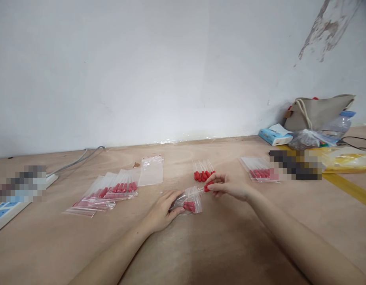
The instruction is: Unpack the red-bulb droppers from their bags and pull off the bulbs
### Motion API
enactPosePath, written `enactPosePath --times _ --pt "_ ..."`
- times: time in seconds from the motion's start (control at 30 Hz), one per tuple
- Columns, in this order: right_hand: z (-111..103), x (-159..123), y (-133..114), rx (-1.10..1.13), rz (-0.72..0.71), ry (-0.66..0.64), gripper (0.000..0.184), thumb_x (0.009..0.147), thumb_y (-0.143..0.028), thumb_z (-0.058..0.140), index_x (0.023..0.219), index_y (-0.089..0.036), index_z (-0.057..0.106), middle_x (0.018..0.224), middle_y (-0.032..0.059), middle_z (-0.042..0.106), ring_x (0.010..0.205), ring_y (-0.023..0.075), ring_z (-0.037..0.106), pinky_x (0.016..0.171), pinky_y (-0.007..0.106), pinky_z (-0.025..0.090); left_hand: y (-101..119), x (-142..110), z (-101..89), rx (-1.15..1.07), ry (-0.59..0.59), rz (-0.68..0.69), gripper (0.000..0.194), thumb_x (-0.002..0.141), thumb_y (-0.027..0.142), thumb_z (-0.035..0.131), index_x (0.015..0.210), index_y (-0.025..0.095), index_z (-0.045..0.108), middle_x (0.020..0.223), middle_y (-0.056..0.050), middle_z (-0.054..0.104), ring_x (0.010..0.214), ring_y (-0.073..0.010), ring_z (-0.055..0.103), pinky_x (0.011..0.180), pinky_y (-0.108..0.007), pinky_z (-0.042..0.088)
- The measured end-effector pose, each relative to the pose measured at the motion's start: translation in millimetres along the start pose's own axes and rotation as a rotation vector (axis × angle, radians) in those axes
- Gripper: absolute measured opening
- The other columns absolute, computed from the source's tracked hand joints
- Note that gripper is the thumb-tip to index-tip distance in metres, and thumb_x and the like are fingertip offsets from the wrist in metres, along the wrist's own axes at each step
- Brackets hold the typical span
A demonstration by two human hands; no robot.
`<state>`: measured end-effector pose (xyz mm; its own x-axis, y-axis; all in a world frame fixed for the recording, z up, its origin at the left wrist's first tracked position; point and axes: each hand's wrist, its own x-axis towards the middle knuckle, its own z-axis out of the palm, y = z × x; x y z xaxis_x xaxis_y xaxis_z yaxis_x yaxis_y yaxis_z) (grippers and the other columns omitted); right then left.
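Observation:
My left hand pinches a small clear zip bag flat on the wooden table; red-capped droppers show inside it. My right hand grips a red-capped dropper at the bag's mouth, its clear stem pointing into the bag. Just beyond my right hand lies a loose bunch of red-capped droppers. To the left sits a fanned pile of filled bags, with an empty clear bag beside it. Another filled bag lies to the right.
A white power strip with a grey cable sits at the far left. At the back right stand a beige cloth bag, a blue tissue pack, a plastic bottle and yellow packaging. A white wall runs behind the table.

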<state>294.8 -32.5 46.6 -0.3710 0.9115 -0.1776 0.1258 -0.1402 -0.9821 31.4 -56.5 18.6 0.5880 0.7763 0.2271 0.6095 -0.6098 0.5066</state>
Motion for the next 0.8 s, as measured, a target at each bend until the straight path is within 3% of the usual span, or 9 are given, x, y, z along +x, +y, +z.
enactPosePath --times 0.2,0.3,0.43,0.57,0.8 --pt "-66.6 -16.6 -27.6 -0.050 -0.190 0.414 0.027 0.060 -0.033 0.070 0.081 -0.018 0.061 0.079 0.0053 0.066 0.066 0.0145 0.061 0.056 0.025 0.051 0.4 0.6 0.3 0.001 0.001 0.002 0.042 0.084 0.037 0.047 0.123 0.023 0.042 0.120 -0.007 0.051 0.109 -0.0201 0.047 0.092 -0.036 0.040" --pt "-75.7 -5.5 -13.3 -0.085 -0.308 0.625 0.029 0.061 -0.035 0.069 0.083 -0.018 0.060 0.083 0.0063 0.065 0.070 0.0163 0.062 0.060 0.029 0.052 0.2 0.6 0.6 0.002 0.003 0.001 0.042 0.083 0.037 0.047 0.123 0.023 0.042 0.119 -0.006 0.051 0.108 -0.0200 0.048 0.092 -0.035 0.039" --pt "-69.7 22.2 25.5 -0.254 -0.433 0.810 0.034 0.063 -0.039 0.065 0.088 -0.016 0.059 0.084 0.0074 0.064 0.072 0.0168 0.060 0.071 0.035 0.051 0.1 0.5 0.3 -0.005 0.001 -0.004 0.042 0.084 0.038 0.046 0.123 0.024 0.042 0.120 -0.006 0.051 0.109 -0.0200 0.047 0.092 -0.035 0.040" --pt "-59.6 34.8 51.0 -0.500 -0.484 0.795 0.030 0.069 -0.040 0.059 0.088 -0.016 0.062 0.088 0.0078 0.062 0.076 0.0172 0.059 0.071 0.034 0.051 0.7 1.0 -0.4 -0.019 0.000 0.000 0.042 0.084 0.038 0.046 0.122 0.023 0.042 0.119 -0.007 0.051 0.109 -0.0208 0.047 0.092 -0.037 0.039" --pt "-44.5 25.3 47.9 -0.642 -0.511 0.641 0.027 0.076 -0.037 0.054 0.092 -0.018 0.064 0.092 0.0075 0.060 0.082 0.0177 0.058 0.074 0.032 0.049 0.5 1.3 0.3 -0.003 -0.002 0.004 0.042 0.083 0.038 0.047 0.122 0.023 0.042 0.119 -0.006 0.051 0.108 -0.0195 0.048 0.093 -0.034 0.039"
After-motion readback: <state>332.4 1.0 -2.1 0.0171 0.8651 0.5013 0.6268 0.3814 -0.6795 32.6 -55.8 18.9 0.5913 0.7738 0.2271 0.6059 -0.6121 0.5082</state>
